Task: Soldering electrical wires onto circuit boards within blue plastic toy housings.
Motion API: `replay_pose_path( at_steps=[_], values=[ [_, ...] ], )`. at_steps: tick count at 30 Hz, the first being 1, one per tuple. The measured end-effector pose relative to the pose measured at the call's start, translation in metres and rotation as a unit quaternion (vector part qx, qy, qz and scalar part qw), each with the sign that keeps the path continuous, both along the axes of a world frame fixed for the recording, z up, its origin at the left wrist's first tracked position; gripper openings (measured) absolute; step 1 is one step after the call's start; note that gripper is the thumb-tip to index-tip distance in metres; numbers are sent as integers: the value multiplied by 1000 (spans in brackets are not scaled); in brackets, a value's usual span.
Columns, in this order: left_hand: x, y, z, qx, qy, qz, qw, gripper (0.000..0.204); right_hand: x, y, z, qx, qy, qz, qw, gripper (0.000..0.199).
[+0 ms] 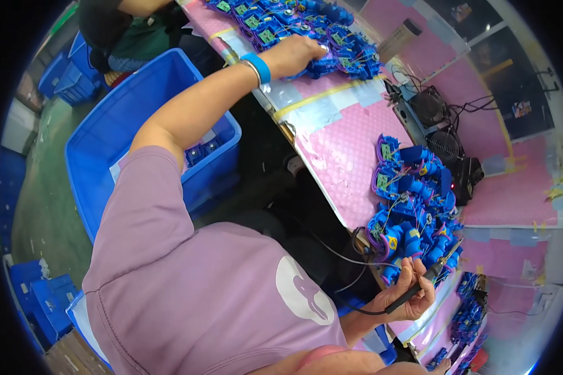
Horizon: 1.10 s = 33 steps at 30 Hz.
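Note:
My left hand (296, 56), with a blue band and a bracelet at the wrist, reaches to the far row of blue plastic assemblies (269, 34). Its fingers are closed over one blue plastic assembly (319, 67); the fingertips are partly hidden. In my right hand (413, 294) is a soldering iron (413, 294), held by its black handle, the metal tip pointing up and right. A thin grey wire (350, 257) runs toward this hand. Beside it lies a nearer cluster of blue assemblies (413, 194) with green circuit boards, purple ribbon wires and thin leads.
Pink padded bench (341, 147) with taped edges lies between the two clusters. Small black fans (444, 145) and cables stand against the back panel. A big blue bin (222, 159) holding blue parts is beside me. Another person (137, 47) sits at the upper left.

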<state>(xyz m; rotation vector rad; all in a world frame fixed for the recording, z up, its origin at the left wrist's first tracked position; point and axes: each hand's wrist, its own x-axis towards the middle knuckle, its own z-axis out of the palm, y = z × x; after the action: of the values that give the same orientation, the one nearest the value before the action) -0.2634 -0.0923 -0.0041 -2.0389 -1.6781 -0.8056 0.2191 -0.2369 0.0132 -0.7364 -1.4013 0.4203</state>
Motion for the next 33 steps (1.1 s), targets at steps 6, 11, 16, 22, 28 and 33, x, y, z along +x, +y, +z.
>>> replay_pose_path(
  at_steps=[6,11,16,22,28,33],
  values=[
    [34,-30,25,37,61,-19,997,27,3,0,-4,3,19,11,1000,34],
    [107,-60,-13,-76,121,-97,985,30,1,2,-7,-31,20,-10,999,34],
    [114,-46,-28,-131,136,-90,978,24,-4,0,-4,-40,8,-32,999,34],
    [83,-35,-2,-100,-41,-62,992,16,-1,4,-10,-55,21,-35,998,35],
    [28,-3,-9,-114,50,46,991,28,4,11,-14,-57,7,-3,998,35],
    [34,2,-3,-172,67,-30,982,33,5,10,-12,-66,7,-12,998,35]
  ],
)
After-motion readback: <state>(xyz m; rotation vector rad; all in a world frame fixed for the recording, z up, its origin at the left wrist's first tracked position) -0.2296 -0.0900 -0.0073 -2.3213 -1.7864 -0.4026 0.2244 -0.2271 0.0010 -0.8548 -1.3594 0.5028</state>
